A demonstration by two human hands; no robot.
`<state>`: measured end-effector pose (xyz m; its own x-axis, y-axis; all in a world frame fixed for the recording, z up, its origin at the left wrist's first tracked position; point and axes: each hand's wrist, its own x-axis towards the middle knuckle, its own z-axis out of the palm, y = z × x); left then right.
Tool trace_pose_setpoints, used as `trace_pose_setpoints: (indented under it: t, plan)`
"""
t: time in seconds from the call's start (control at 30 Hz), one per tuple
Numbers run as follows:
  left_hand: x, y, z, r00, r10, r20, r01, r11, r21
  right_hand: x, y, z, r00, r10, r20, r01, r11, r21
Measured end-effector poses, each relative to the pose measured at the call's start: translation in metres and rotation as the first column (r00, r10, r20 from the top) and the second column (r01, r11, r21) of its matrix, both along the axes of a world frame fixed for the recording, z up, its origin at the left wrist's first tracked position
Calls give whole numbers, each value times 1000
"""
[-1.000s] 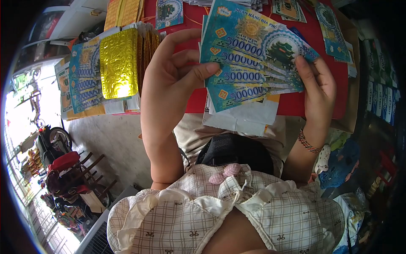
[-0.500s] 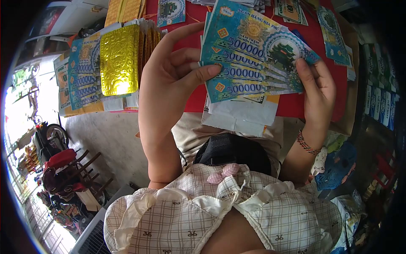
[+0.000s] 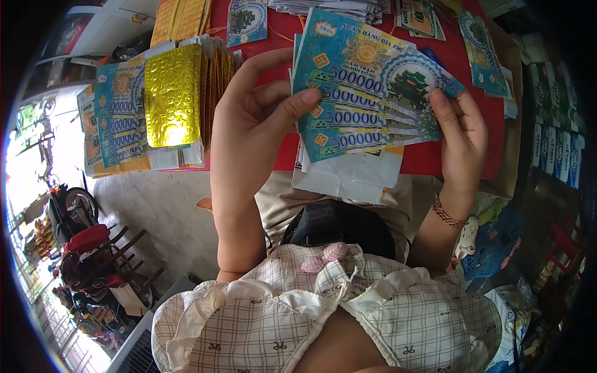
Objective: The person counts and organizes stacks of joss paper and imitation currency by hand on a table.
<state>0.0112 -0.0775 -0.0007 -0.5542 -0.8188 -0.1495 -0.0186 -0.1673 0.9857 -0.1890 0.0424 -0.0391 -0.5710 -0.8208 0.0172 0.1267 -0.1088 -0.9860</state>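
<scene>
A fan of blue-green joss paper notes (image 3: pixel 367 87), printed 500000, is spread between my two hands above the red table. My left hand (image 3: pixel 261 105) grips the fan's left edge, thumb on the front and fingers behind. At the right end, my right hand (image 3: pixel 459 118) pinches the notes between thumb and fingers. Beneath the fan, white paper sheets (image 3: pixel 348 177) lie at the table's near edge. Left of my left hand, a bundle with an embossed gold sheet (image 3: pixel 173 93) lies beside another fan of joss notes (image 3: pixel 118 105).
Loose joss notes (image 3: pixel 247 22) and stacked white papers (image 3: pixel 336 7) lie on the red table (image 3: pixel 429 163). More notes (image 3: pixel 482 53) are at its right side, by a cardboard box (image 3: pixel 511 124). A parked motorbike (image 3: pixel 78 208) stands at far left.
The fanned notes sit slightly lower in view, still held by both hands. The table and the things on it have shifted a little left in view.
</scene>
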Motion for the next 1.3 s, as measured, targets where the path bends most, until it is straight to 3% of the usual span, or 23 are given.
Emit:
trace_pose_setpoints:
  t: [0.8,1.0,1.07,1.17,1.3]
  plan:
    - [-10,2,-2,998,4,-63,0,998,61,6,8,4,998,32,-58,-32,999,6]
    - [-14,-1,2,1000,19,17,-19,1000,-13,-1,15,5,992,122,-39,-121,992,40]
    - [-12,-1,10,994,21,111,-10,995,-101,-1,20,6,989,145,-38,-143,988,55]
    - [-13,-5,10,1000,-9,14,11,994,-110,-4,25,5,987,155,-29,-153,986,67]
    - [-14,-6,13,999,-44,15,46,987,-152,-2,25,4,993,116,-11,-115,993,35]
